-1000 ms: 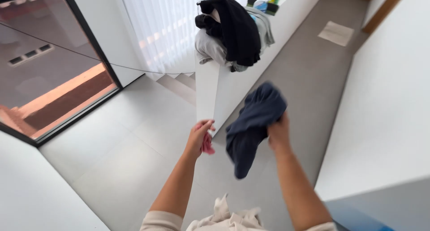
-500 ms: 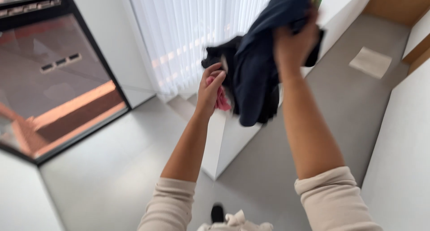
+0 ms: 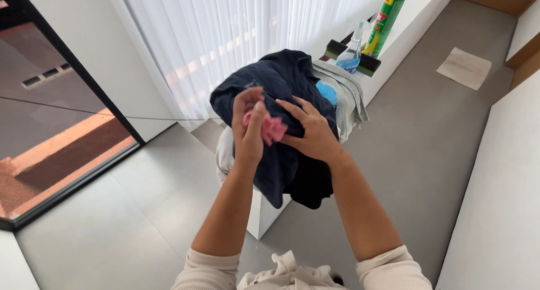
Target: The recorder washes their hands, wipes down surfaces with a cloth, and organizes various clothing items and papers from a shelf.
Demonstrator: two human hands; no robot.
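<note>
Pink cloth (image 3: 274, 129) sits mid-frame, pinched in my left hand (image 3: 248, 127); my right hand (image 3: 310, 130), fingers spread, presses the navy garment (image 3: 270, 82) just beside it.

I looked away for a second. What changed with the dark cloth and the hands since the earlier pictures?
The right hand swung the dark navy garment up and laid it on the clothes heap atop the white ledge; it now rests flat on it. The left hand followed, still gripping the small pink cloth.

Both forearms are bare, with ribbed cream sleeves (image 3: 211, 267) pushed up near the elbows over a cream top.
</note>
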